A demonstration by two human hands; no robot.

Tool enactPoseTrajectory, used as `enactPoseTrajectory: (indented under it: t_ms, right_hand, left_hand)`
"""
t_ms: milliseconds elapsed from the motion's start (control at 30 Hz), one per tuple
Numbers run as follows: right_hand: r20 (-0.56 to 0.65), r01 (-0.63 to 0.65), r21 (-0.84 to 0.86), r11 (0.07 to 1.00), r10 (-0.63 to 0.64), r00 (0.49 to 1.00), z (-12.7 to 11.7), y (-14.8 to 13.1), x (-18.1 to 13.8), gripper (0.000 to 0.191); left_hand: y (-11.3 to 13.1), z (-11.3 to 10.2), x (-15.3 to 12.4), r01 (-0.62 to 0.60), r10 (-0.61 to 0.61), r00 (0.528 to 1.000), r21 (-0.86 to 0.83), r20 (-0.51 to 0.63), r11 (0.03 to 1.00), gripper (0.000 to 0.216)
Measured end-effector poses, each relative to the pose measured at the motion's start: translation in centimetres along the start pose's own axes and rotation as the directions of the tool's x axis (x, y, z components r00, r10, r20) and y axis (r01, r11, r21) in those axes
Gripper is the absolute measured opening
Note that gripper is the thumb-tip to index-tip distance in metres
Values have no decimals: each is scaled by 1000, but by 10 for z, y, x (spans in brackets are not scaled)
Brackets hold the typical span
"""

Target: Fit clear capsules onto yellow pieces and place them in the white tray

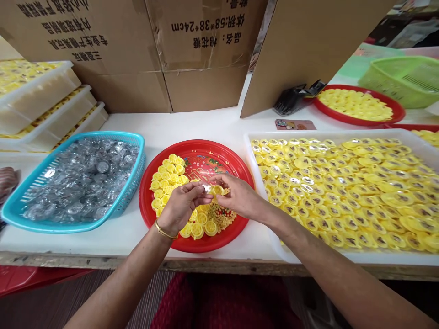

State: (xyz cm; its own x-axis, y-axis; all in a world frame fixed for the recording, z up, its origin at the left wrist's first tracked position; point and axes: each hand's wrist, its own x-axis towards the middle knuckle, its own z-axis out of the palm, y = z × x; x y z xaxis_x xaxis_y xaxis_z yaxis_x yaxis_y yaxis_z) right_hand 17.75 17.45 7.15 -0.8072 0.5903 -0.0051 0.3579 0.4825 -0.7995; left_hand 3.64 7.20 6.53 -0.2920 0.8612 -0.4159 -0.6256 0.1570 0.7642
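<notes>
My left hand (183,203), with a gold bracelet at the wrist, pinches a small clear plastic cap (206,187) between thumb and fingers. Close beside it, my right hand (238,194) grips a small yellow plastic cup (217,190) at its fingertips. Both hands are over a round red tray (147,183) with a flowered bottom. Rows of yellow cups (164,183) cover the tray's left and front part. Small tan pellets (222,219) lie in a heap under my right hand, partly hidden by it.
At left stands a blue basket (132,183) of clear plastic caps (99,169), with stacked white trays (44,98) behind it. At right, a large white tray (255,176) holds rows of yellow pieces. Cardboard (202,87) walls the back; a phone (295,124) lies before it.
</notes>
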Motion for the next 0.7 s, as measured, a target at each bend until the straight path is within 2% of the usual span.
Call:
enactPoseTrajectory:
  t_ms: [167, 300, 433, 533, 700]
  right_hand:
    - [-55, -37, 233, 972, 51, 997, -3, 6, -5, 32]
    - [-72, -74, 289, 954, 99, 992, -3, 10, -8, 30]
    - [-46, -41, 379, 924, 64, 997, -1, 14, -9, 33]
    - [-15, -11, 439, 898, 19, 1000, 0, 18, -9, 35]
    - [16, -12, 508, 861, 4, 1000, 1, 16, -10, 43]
  left_hand:
    - [1, 2, -3, 43, -43, 999, -63, 2, 997, 6]
    - [2, 4, -4, 63, -63, 998, -100, 10, 993, 12]
    - [1, 6, -4, 48, -46, 999, -113, 25, 992, 17]
    - [2, 9, -2, 4, -3, 1000, -36, 31, 999, 21]
    - [1, 15, 2, -140, 140, 990, 189, 14, 972, 24]
